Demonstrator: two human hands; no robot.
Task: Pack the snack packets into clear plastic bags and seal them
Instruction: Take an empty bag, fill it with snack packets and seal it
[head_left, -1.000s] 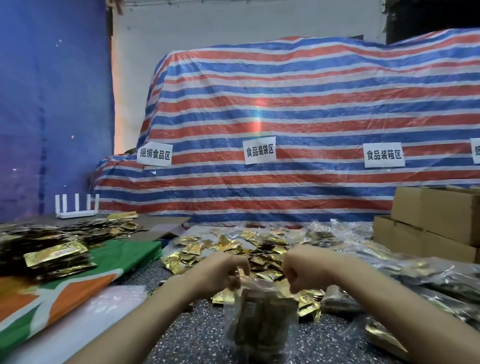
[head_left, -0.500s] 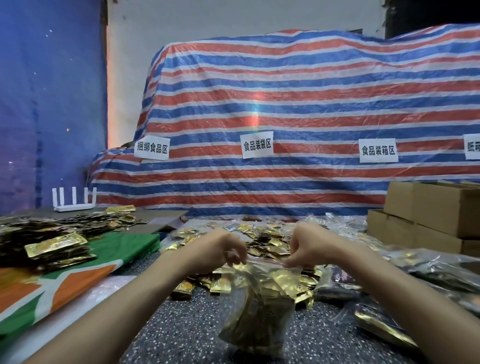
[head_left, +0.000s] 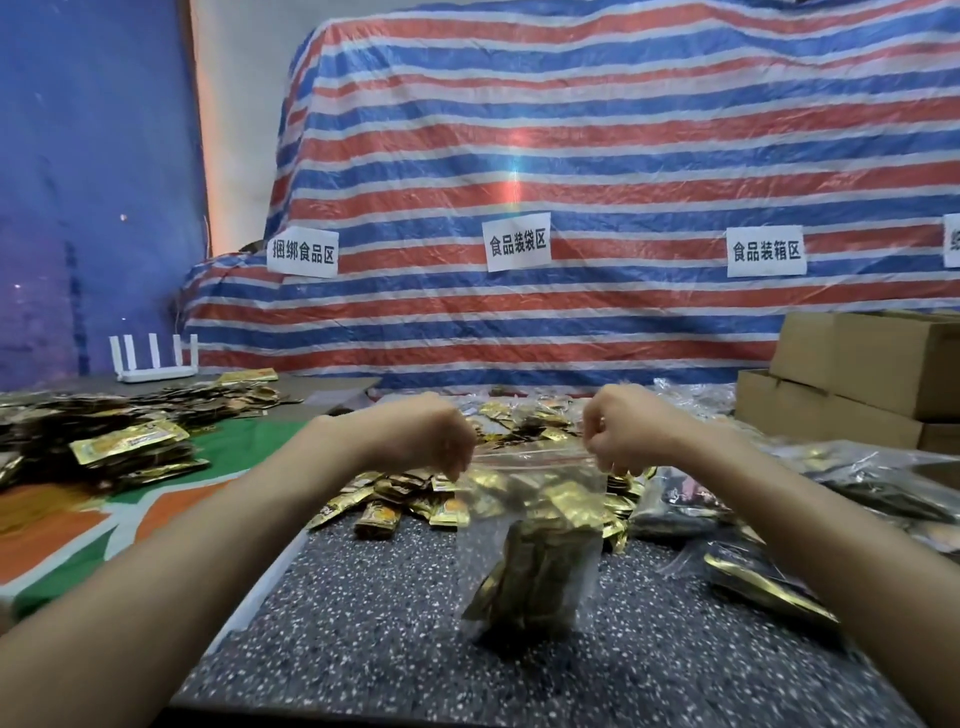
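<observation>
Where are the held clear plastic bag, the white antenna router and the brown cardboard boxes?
Held clear plastic bag (head_left: 535, 551): head view, filled lower part.
White antenna router (head_left: 156, 373): head view, flat base.
Brown cardboard boxes (head_left: 893, 369): head view, upper box's side.

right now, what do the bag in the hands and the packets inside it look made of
The bag: thin clear plastic film, glossy; the packets show through it, and a reddish strip along its top suggests a zip seal. The packets: shiny gold foil or foil-look film, creased, catching light.

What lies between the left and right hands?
Head view: the top edge of the clear plastic bag stretches between them, left hand and right hand each pinching an end.
</observation>
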